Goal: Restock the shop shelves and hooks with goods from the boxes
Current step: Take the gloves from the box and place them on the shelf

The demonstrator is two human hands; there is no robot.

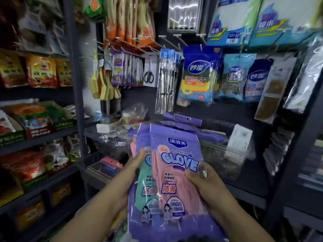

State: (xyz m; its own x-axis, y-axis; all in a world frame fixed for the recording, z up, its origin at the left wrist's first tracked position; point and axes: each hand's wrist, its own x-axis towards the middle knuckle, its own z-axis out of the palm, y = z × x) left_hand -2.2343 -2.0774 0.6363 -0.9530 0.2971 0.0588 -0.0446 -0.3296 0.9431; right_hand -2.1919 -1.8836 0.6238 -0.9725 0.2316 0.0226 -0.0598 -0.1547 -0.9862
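Nearest the camera, low centre: a small stack of flat purple plastic glove packets, front one showing pink rubber gloves under the word GLOVE (176, 172), the one behind showing mint-green gloves (146, 186). The left hand (127, 179) grips the stack's left edge, thumb curled over the green packet's face. The right hand (208, 187) holds the right edge, thumb pressed on the pink packet's front.

Just beyond, at mid height: a clear plastic bin (227, 154) holding more purple packets (185, 121), with loose cellophane bags and a white carton (106, 127) on the dark shelf beside it.

Left side: dark metal shelving (76, 95) stocked with red and yellow foil seasoning pouches (42, 70).

Rear wall, on white wire hooks (134, 44): purple-and-white hanging packets (125, 69), black-handled scissors on a white card (149, 74), clear sleeves of metal utensils (166, 84), blue sponge-cloth packs with yellow pads (199, 74), blue scourer packs (236, 75), yellow brush-like items (103, 84). Several hooks above the sponge packs hang bare.

Top row: orange-labelled packs (129, 20), blue-and-white cloth packages (230, 21).
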